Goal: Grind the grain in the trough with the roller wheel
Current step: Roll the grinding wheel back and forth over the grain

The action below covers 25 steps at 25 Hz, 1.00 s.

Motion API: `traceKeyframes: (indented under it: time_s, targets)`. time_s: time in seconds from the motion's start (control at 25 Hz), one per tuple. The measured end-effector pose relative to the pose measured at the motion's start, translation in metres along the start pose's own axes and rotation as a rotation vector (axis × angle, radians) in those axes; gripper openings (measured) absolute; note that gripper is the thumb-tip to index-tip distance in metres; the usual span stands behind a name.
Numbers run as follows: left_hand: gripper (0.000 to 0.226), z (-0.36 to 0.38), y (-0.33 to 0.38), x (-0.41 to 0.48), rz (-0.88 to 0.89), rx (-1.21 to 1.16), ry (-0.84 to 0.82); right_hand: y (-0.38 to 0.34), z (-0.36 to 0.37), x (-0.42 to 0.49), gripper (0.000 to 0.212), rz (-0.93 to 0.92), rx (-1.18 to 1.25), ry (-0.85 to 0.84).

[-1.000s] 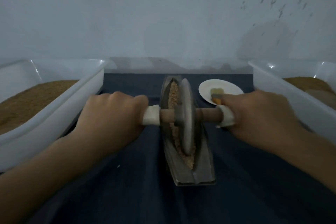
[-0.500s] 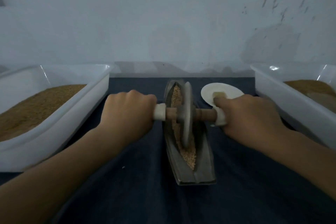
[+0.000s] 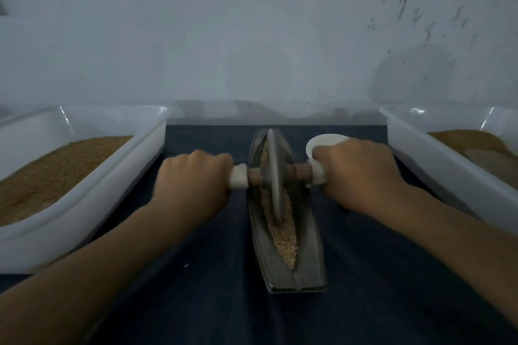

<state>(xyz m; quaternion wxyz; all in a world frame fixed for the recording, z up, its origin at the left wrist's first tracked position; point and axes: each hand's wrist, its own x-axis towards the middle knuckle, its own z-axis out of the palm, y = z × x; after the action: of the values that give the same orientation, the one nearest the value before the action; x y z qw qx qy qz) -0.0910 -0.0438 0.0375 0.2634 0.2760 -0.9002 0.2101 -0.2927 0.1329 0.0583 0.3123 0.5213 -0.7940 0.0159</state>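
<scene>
Here both hands grip the roller wheel (image 3: pixel 274 173) over grain (image 3: pixel 283 235).

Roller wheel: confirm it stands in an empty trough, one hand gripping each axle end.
Not empty. The head view shows grain lying along the trough under the roller wheel; the left hand and right hand do grip the axle ends.

Dark-clothed desk (image 3: pixel 392 302) is carrying the metal trough (image 3: pixel 309 266) centrally, left tub (image 3: pixel 117 176) and right tub (image 3: pixel 437 168) flanking it, white dish (image 3: pixel 322 140) sitting just right of trough.
</scene>
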Motion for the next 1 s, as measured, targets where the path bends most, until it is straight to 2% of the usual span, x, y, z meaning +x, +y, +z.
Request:
traceKeyframes:
  time_s: [0.08, 0.16, 0.24, 0.36, 0.48, 0.52, 0.6, 0.68, 0.72, 0.8, 0.88, 1.0]
  targets:
    - [0.044, -0.02, -0.004, -0.025, 0.125, 0.011, 0.093, 0.006, -0.007, -0.033, 0.014, -0.062, 0.063, 0.101]
    - [0.046, -0.025, -0.004, -0.026, 0.115, 0.04, 0.075, 0.011, -0.006, -0.039, 0.018, -0.056, 0.081, 0.126]
    - [0.038, -0.019, 0.005, -0.01, 0.038, 0.099, -0.046, 0.005, 0.001, -0.02, 0.012, 0.025, 0.04, 0.071]
    - [0.006, -0.005, 0.012, 0.042, -0.057, 0.084, -0.127, -0.004, 0.02, 0.027, 0.008, 0.172, 0.112, -0.124]
    - [0.006, -0.009, 0.014, 0.055, -0.026, 0.11, -0.159, -0.002, 0.022, 0.03, 0.007, 0.209, 0.162, -0.177]
    - [0.005, -0.012, 0.012, 0.043, 0.004, 0.117, -0.123, -0.001, 0.018, 0.016, 0.011, 0.175, 0.129, -0.116]
    - [0.022, -0.017, 0.007, 0.007, 0.086, 0.092, 0.004, 0.002, 0.01, -0.02, 0.019, 0.067, 0.058, 0.03]
    - [0.037, -0.026, -0.002, -0.021, 0.16, 0.048, 0.121, 0.009, -0.002, -0.046, 0.022, -0.004, 0.047, 0.117]
    - [0.04, -0.026, -0.005, -0.024, 0.156, 0.031, 0.117, 0.011, -0.004, -0.049, 0.024, -0.01, 0.044, 0.127]
    - [0.039, -0.021, -0.001, -0.014, 0.101, 0.048, 0.019, 0.006, -0.004, -0.034, 0.022, 0.032, 0.026, 0.079]
    - [0.027, -0.003, 0.006, 0.013, -0.013, 0.043, -0.063, -0.005, 0.001, 0.0, 0.017, 0.071, -0.017, -0.006]
    - [0.015, 0.009, 0.009, 0.039, -0.152, -0.018, -0.157, -0.01, 0.001, 0.039, 0.01, 0.117, 0.045, -0.147]
